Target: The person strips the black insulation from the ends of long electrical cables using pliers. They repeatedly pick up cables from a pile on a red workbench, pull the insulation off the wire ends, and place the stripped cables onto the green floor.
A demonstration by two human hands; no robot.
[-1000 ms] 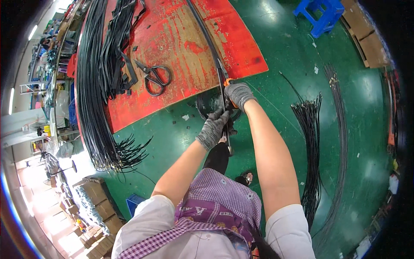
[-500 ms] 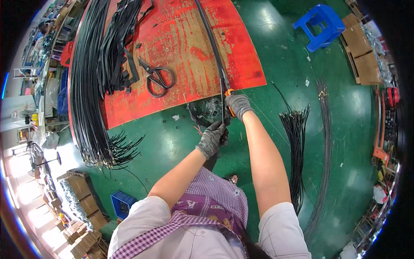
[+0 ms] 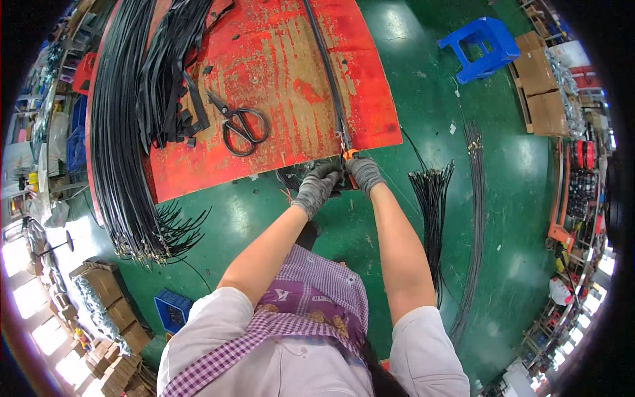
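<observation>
In my gloved right hand point(image 3: 365, 174) is a tool with orange handles point(image 3: 350, 155) and a metal head; whether it is scissors or pliers I cannot tell. The head meets a long black cable point(image 3: 325, 59) at the table's near edge. My gloved left hand point(image 3: 316, 190) is closed beside it, around the cable's near end, which the fingers mostly hide. The cable runs away from me across the worn red table point(image 3: 278, 92). Black-handled scissors point(image 3: 239, 126) lie on the tabletop, left of the cable, with nobody's hand on them.
A thick bundle of black cables point(image 3: 119, 132) hangs over the table's left side, beside black strips point(image 3: 169, 73). More cable bundles point(image 3: 431, 218) lie on the green floor at right. A blue stool point(image 3: 479, 49) and cardboard boxes point(image 3: 546, 99) stand far right; a blue crate point(image 3: 173, 309) sits lower left.
My left hand has moved up and slightly left, closer to the table's edge. The orange-handled tool and my right hand have come slightly lower. The whole view has shifted slightly.
</observation>
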